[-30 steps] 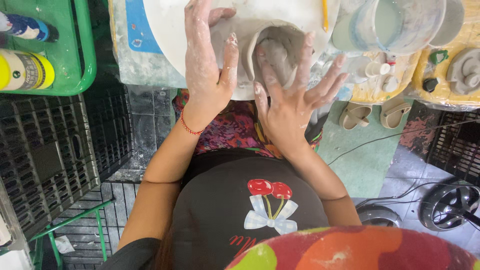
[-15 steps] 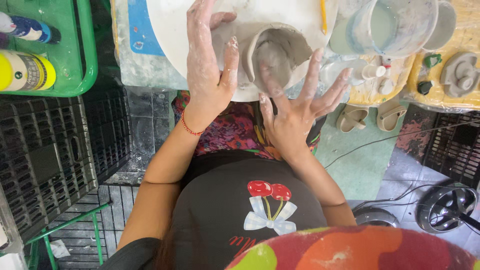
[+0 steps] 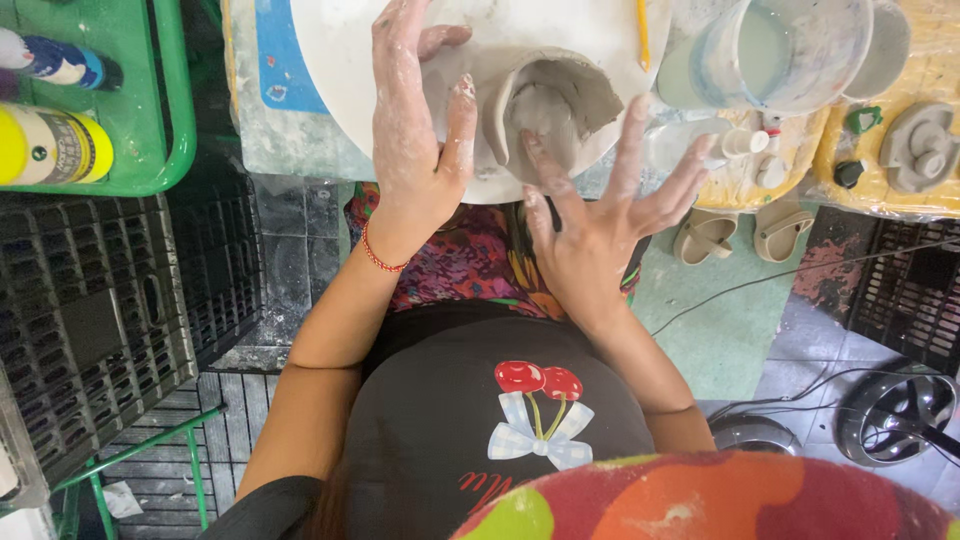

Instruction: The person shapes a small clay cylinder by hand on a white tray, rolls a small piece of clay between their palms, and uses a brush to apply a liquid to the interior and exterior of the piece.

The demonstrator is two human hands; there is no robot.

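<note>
Small grey clay cup sitting near the front edge of the white round board. Left hand cupped against its wall, fingers together; right hand splayed wide, fingertips barely touching. Could dent that soft wall if squeezed. Tight on the right: water bucket just beside the board.
</note>
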